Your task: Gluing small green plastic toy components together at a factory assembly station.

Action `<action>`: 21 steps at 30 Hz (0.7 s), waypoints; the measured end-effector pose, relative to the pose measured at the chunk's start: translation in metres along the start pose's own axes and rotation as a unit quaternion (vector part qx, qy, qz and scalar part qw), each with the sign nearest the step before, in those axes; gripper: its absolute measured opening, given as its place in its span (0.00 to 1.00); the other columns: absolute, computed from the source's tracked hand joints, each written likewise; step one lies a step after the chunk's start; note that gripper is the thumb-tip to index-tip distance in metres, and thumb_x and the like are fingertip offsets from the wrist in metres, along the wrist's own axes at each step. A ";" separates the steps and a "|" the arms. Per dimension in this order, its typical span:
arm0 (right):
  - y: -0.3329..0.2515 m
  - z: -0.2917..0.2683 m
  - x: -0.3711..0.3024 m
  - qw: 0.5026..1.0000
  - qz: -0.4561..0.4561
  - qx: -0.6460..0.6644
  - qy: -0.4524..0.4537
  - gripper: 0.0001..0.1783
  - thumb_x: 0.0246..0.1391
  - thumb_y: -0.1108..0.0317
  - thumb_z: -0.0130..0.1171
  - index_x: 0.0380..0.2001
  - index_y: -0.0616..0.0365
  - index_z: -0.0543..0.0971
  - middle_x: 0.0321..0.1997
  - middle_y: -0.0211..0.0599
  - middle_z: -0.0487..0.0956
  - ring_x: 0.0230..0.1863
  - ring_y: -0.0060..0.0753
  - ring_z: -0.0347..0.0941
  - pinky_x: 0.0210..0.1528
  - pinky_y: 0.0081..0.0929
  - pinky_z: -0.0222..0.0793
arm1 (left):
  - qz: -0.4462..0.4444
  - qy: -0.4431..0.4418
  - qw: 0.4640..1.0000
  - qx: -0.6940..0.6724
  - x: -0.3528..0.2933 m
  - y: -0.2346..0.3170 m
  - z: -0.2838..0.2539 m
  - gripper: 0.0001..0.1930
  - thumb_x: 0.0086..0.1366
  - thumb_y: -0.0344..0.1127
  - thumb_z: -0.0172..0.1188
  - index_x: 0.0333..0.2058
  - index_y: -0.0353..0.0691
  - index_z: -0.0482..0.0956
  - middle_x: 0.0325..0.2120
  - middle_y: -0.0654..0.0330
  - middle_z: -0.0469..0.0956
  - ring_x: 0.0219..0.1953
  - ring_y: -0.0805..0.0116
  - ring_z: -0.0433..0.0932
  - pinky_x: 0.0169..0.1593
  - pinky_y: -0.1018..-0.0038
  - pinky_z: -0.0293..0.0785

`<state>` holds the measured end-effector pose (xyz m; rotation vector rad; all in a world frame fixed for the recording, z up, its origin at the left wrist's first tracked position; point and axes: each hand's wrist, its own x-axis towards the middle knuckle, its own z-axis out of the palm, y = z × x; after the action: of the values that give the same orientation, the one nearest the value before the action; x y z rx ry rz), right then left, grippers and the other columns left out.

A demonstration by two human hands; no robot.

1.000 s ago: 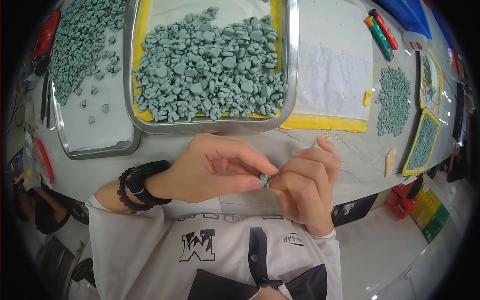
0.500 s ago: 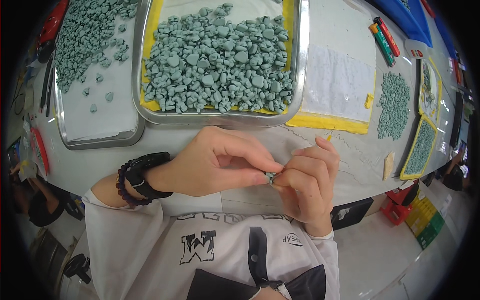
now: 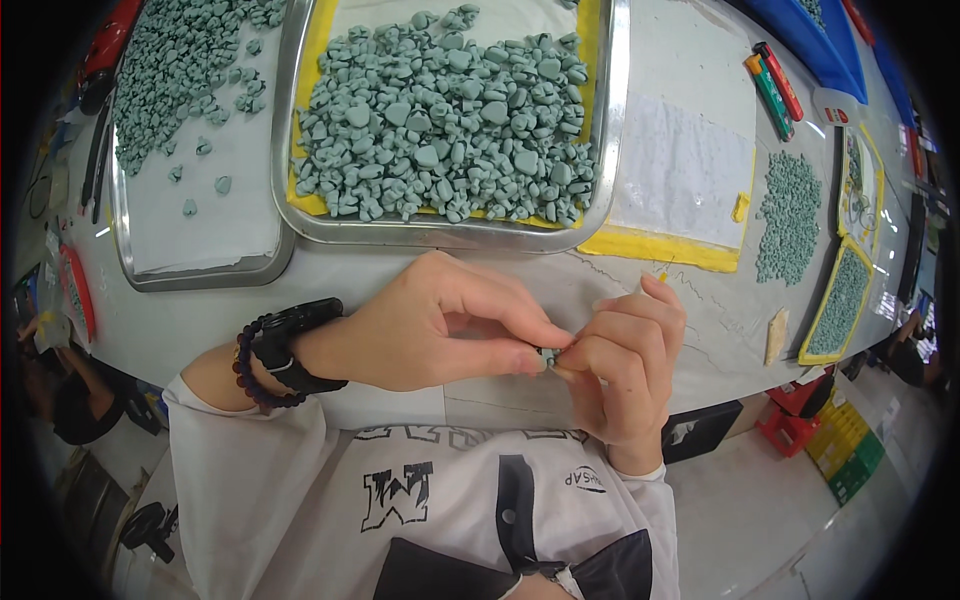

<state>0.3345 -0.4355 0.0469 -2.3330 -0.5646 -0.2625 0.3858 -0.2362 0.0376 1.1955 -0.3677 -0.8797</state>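
Note:
My left hand point(image 3: 430, 325), with a dark watch and a beaded bracelet at its wrist, pinches a tiny grey-green moulded piece point(image 3: 548, 354) between thumb and forefinger. From the other side, the bent fingers of my right hand point(image 3: 625, 360) close on the same piece. Fingertips cover most of it, so its exact shape is hidden. Both hands hover just in front of a metal tray point(image 3: 440, 236) with yellow-taped edges. In that tray lies a heap of grey-green moulded pieces point(image 3: 440, 130).
A second tray point(image 3: 205, 245) with smaller pieces stands at the left. Yellow-edged paper point(image 3: 675, 180) lies right of the middle tray. Further right are a pile of tiny pieces point(image 3: 790, 215), a yellow-edged tray point(image 3: 838, 305), green and red markers point(image 3: 770, 95) and a blue bin point(image 3: 825, 45).
Both hands have shifted very slightly to the right in the picture, still pinching the small piece between them. The trays have shifted slightly in the picture too.

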 end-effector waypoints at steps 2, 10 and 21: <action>0.000 -0.001 0.001 1.000 -0.005 -0.001 -0.006 0.11 0.37 0.70 0.64 0.26 0.50 0.72 0.29 0.29 0.72 0.35 0.37 0.69 0.53 0.46 0.60 | -0.026 0.006 0.999 -0.026 0.000 0.002 0.000 0.13 0.52 0.15 0.61 0.38 0.29 0.79 0.36 0.50 0.78 0.37 0.69 0.78 0.40 0.78 0.75; 0.001 -0.002 0.001 0.999 0.017 0.035 0.028 0.13 0.33 0.65 0.68 0.25 0.49 0.75 0.29 0.27 0.72 0.35 0.34 0.68 0.52 0.42 0.58 | -0.064 0.002 0.994 -0.090 -0.002 0.003 0.001 0.13 0.51 0.14 0.60 0.37 0.28 0.79 0.35 0.48 0.79 0.38 0.68 0.78 0.40 0.77 0.76; 0.002 -0.006 0.002 0.995 0.028 0.089 0.029 0.13 0.31 0.64 0.70 0.24 0.50 0.78 0.27 0.24 0.72 0.34 0.32 0.67 0.51 0.40 0.58 | -0.025 -0.014 0.998 -0.061 -0.001 0.000 0.000 0.13 0.51 0.14 0.59 0.37 0.28 0.79 0.37 0.47 0.78 0.40 0.66 0.78 0.42 0.77 0.76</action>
<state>0.3367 -0.4399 0.0504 -2.1588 -0.4725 -0.2435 0.3847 -0.2353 0.0384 1.0845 -0.3039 -0.9500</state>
